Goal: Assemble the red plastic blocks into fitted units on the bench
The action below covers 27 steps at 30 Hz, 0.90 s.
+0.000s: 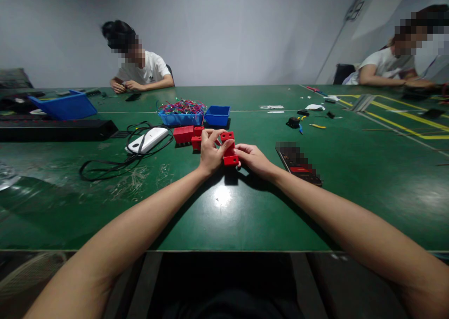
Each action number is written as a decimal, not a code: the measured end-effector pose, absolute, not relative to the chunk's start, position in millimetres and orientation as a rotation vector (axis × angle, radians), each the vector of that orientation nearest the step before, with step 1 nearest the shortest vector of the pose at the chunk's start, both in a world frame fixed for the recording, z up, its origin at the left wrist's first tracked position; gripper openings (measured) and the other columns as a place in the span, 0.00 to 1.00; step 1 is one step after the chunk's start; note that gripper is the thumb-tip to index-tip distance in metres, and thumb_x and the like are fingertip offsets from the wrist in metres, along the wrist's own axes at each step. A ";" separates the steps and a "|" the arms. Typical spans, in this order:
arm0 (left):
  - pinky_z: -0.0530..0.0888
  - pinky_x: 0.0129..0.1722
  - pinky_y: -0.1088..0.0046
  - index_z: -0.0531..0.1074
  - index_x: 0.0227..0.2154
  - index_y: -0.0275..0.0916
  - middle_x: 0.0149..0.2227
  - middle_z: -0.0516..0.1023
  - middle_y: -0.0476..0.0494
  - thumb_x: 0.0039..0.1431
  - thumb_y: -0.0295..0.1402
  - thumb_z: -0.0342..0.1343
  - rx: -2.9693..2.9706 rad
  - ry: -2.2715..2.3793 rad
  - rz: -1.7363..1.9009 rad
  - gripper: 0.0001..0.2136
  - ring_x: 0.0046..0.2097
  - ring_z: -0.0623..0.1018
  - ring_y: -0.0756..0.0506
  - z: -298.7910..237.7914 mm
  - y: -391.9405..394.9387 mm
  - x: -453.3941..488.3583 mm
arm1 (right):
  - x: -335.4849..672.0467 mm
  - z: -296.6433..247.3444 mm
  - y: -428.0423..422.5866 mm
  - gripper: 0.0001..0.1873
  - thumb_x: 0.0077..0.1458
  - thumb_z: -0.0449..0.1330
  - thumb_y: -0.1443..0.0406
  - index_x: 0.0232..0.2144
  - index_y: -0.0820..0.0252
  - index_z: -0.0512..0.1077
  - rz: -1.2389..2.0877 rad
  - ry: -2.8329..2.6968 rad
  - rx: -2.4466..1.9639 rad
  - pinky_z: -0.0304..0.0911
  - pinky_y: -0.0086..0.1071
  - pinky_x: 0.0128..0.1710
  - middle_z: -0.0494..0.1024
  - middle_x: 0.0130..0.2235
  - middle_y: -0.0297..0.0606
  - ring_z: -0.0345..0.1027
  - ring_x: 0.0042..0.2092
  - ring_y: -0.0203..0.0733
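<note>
My left hand [209, 151] and my right hand [253, 160] meet over the green table [224, 211], both closed on a red plastic part [229, 148] held just above the surface. The left fingers curl round its upper end, the right fingers pinch its lower end. Right behind the left hand lie more red blocks [187, 135]. Further back stand a blue tray full of coloured wires [181, 112] and a smaller blue bin [217, 115].
A white device with a black cable [147, 140] lies left of the hands, a dark phone [299, 163] to the right. A blue bin [65, 106] and black bars sit far left. Small tools [298, 120] lie further back. Other people sit across the table and at far right.
</note>
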<state>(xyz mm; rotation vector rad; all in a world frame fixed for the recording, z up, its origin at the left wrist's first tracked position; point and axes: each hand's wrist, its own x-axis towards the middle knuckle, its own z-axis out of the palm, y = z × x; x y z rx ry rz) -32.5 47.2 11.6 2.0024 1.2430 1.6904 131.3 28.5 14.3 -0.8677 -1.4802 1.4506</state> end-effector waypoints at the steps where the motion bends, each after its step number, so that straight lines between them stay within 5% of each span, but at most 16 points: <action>1: 0.74 0.42 0.70 0.76 0.42 0.40 0.42 0.66 0.43 0.58 0.55 0.56 2.025 1.226 1.672 0.23 0.36 0.71 0.49 11.7 46.4 -31.7 | 131.3 13.7 29.2 0.20 0.46 0.69 0.50 0.29 0.60 0.73 1.444 -1.466 -0.869 0.58 0.29 0.27 0.73 0.25 0.29 0.61 0.24 0.31; 5: 0.72 0.48 0.67 0.71 0.50 0.37 0.47 0.70 0.36 0.63 0.58 0.44 1.980 1.229 1.627 0.29 0.45 0.73 0.44 9.9 47.3 -28.2 | 129.7 11.2 32.7 0.19 0.43 0.70 0.52 0.29 0.60 0.73 1.390 -1.385 -0.894 0.57 0.28 0.27 0.74 0.25 0.29 0.61 0.24 0.30; 8: 0.72 0.47 0.66 0.72 0.44 0.34 0.42 0.75 0.37 0.68 0.54 0.34 1.955 1.193 1.393 0.30 0.44 0.75 0.43 7.5 50.5 -27.3 | 128.6 8.6 36.3 0.21 0.41 0.71 0.51 0.28 0.60 0.73 1.336 -1.297 -0.919 0.54 0.28 0.25 0.73 0.23 0.28 0.59 0.23 0.29; 11: 0.71 0.39 0.70 0.73 0.34 0.35 0.34 0.77 0.41 0.69 0.50 0.37 2.024 1.130 1.118 0.26 0.38 0.75 0.45 6.6 52.1 -27.9 | 129.3 6.5 38.6 0.22 0.41 0.70 0.48 0.28 0.60 0.73 1.286 -1.257 -0.944 0.54 0.28 0.25 0.72 0.22 0.28 0.58 0.23 0.30; 15: 0.70 0.36 0.73 0.74 0.35 0.35 0.35 0.79 0.42 0.68 0.44 0.43 2.064 1.136 1.108 0.19 0.37 0.75 0.46 7.7 50.9 -28.5 | 131.0 6.5 38.3 0.23 0.42 0.70 0.47 0.28 0.59 0.72 1.252 -1.284 -0.974 0.56 0.29 0.26 0.72 0.23 0.29 0.61 0.24 0.32; 27: 0.67 0.34 0.73 0.73 0.28 0.35 0.30 0.77 0.44 0.68 0.40 0.43 2.079 1.158 1.160 0.19 0.33 0.74 0.47 10.1 47.8 -27.2 | 130.8 6.7 38.2 0.26 0.42 0.68 0.43 0.27 0.60 0.72 1.234 -1.324 -0.996 0.59 0.31 0.28 0.73 0.24 0.31 0.62 0.26 0.34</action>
